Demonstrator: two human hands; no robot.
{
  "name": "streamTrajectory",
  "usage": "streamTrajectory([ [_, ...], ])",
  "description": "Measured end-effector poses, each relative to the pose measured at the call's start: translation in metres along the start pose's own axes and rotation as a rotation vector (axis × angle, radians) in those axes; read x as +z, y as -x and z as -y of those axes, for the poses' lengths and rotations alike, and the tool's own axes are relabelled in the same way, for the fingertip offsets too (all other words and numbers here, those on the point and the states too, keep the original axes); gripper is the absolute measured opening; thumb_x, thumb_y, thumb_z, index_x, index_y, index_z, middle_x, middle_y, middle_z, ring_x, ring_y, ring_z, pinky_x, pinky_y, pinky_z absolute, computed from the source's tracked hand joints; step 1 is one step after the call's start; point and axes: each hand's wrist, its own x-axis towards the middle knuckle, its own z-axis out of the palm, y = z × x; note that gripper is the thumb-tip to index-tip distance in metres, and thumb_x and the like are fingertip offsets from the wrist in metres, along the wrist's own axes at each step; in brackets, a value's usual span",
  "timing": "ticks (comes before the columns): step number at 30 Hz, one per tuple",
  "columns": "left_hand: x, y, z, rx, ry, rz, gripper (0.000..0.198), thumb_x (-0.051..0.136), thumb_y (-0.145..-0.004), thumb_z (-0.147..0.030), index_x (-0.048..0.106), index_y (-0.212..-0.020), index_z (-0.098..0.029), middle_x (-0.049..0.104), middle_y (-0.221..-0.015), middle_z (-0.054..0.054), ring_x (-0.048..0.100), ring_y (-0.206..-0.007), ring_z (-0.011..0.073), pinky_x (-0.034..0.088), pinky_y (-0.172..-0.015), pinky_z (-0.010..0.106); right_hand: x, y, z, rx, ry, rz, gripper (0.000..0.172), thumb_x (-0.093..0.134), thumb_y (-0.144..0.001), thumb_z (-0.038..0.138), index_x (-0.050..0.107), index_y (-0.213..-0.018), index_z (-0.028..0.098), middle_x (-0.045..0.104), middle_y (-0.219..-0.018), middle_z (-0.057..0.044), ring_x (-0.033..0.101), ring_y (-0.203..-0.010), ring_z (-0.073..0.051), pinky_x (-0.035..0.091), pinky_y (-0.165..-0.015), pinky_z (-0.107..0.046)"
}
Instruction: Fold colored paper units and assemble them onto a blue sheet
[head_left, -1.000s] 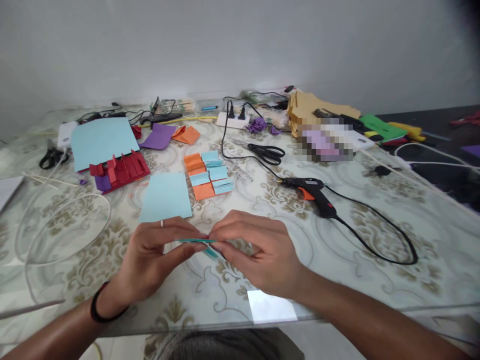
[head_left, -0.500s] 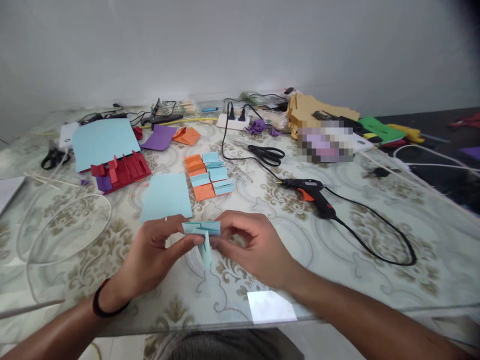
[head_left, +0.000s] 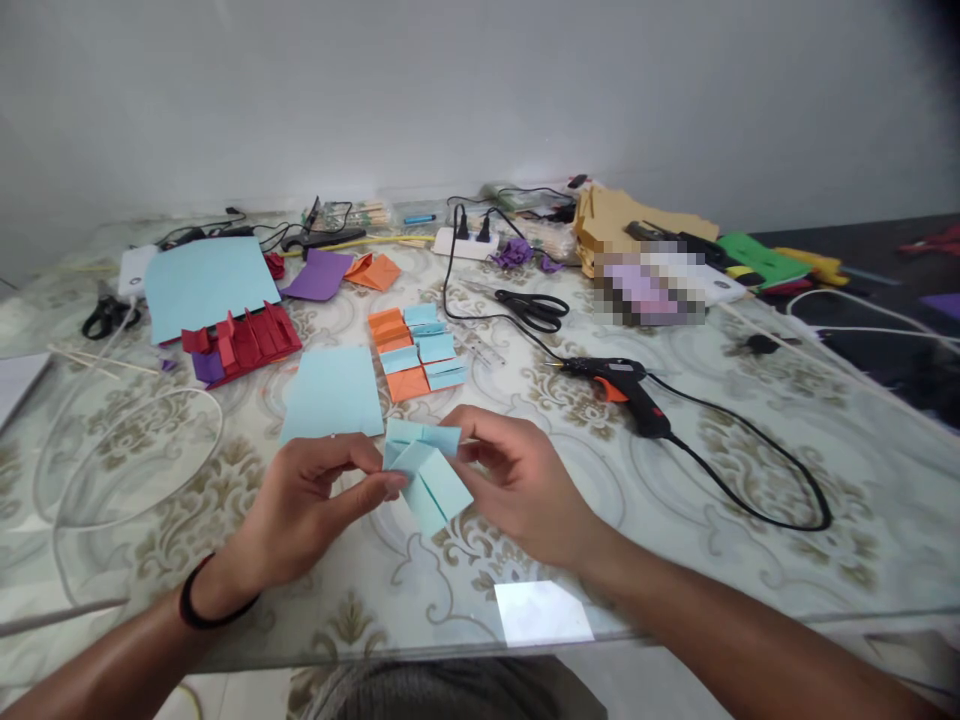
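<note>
A light blue folded paper piece (head_left: 433, 488) is held up above the near part of the table. My left hand (head_left: 319, 505) pinches its left edge between thumb and fingers. On the other side, my right hand (head_left: 517, 490) grips the upper right of the paper; its fingertips are partly hidden behind it. The paper has a flat strip on top and a square flap with a slit hanging below. Just beyond my hands lie a light blue paper square (head_left: 334, 395) and a block of folded orange and blue pieces (head_left: 418, 352).
A glue gun (head_left: 619, 385) with a looping black cord lies to the right, with black scissors (head_left: 532, 308) behind it. Red folded paper (head_left: 247, 345) sits at left near a white cable. A power strip (head_left: 466, 243) and yellow paper (head_left: 637, 215) are at the back.
The held paper has turned, so its lower flap now faces me as a flat square instead of a narrow edge. My right hand has shifted slightly up and right.
</note>
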Motion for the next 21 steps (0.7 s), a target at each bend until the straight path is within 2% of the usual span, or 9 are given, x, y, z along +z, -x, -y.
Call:
streamTrajectory([
  [3, -0.0011, -0.0012, -0.0024, 0.001, 0.029, 0.05, 0.024, 0.074, -0.094, -0.033, 0.069, -0.074, -0.019, 0.067, -0.071, -0.001, 0.058, -0.068, 0.0139, 0.046, -0.066, 0.025, 0.002, -0.0008, 0.0005, 0.106, 0.056, 0.064, 0.02, 0.077, -0.085, 0.029, 0.065, -0.074, 0.018, 0.061, -0.069, 0.002, 0.057, -0.065, -0.014, 0.046, -0.059, -0.026],
  [9, -0.0002, -0.0028, -0.0027, -0.082, 0.095, 0.127, 0.025, 0.073, -0.094, -0.038, 0.071, -0.079, -0.018, 0.07, -0.077, 0.002, 0.06, -0.073, 0.015, 0.047, -0.07, 0.026, 0.0013, -0.0012, 0.0042, 0.093, 0.051, 0.066, 0.025, 0.077, -0.083, 0.028, 0.06, -0.067, 0.018, 0.053, -0.062, 0.004, 0.046, -0.06, -0.012, 0.039, -0.055, -0.025],
  [13, -0.0014, -0.0033, -0.0034, -0.06, 0.148, 0.093, 0.025, 0.067, -0.099, -0.035, 0.071, -0.081, -0.018, 0.067, -0.075, 0.001, 0.06, -0.072, 0.0137, 0.048, -0.068, 0.024, -0.0031, -0.005, 0.0041, 0.115, -0.069, 0.078, 0.032, 0.078, -0.086, 0.043, 0.065, -0.07, 0.018, 0.059, -0.066, 0.001, 0.054, -0.065, -0.015, 0.048, -0.063, -0.028],
  [15, -0.0017, -0.0036, -0.004, -0.02, 0.206, 0.094, 0.018, 0.065, -0.101, -0.029, 0.074, -0.09, -0.018, 0.069, -0.08, 0.002, 0.063, -0.077, 0.0145, 0.052, -0.072, 0.025, -0.0049, -0.0068, 0.0031, 0.104, -0.121, 0.059, 0.036, 0.078, -0.086, 0.048, 0.067, -0.069, 0.018, 0.06, -0.066, 0.0, 0.056, -0.067, -0.016, 0.049, -0.066, -0.029],
  [18, 0.0001, -0.0038, -0.0026, 0.03, 0.26, 0.093, 0.008, 0.069, -0.097, -0.023, 0.075, -0.101, -0.019, 0.072, -0.092, 0.004, 0.068, -0.087, 0.0173, 0.057, -0.079, 0.027, -0.0047, -0.0076, 0.0001, 0.132, -0.156, 0.025, 0.038, 0.08, -0.085, 0.05, 0.067, -0.067, 0.018, 0.057, -0.061, 0.002, 0.053, -0.063, -0.014, 0.046, -0.06, -0.027],
  [21, 0.003, -0.0039, 0.001, 0.032, 0.257, 0.048, 0.007, 0.075, -0.092, -0.023, 0.076, -0.098, -0.021, 0.074, -0.092, 0.004, 0.069, -0.083, 0.0166, 0.06, -0.08, 0.028, -0.0012, -0.0063, -0.0044, 0.192, -0.179, 0.03, 0.035, 0.082, -0.083, 0.046, 0.068, -0.069, 0.018, 0.057, -0.063, 0.002, 0.047, -0.059, -0.012, 0.04, -0.055, -0.024],
])
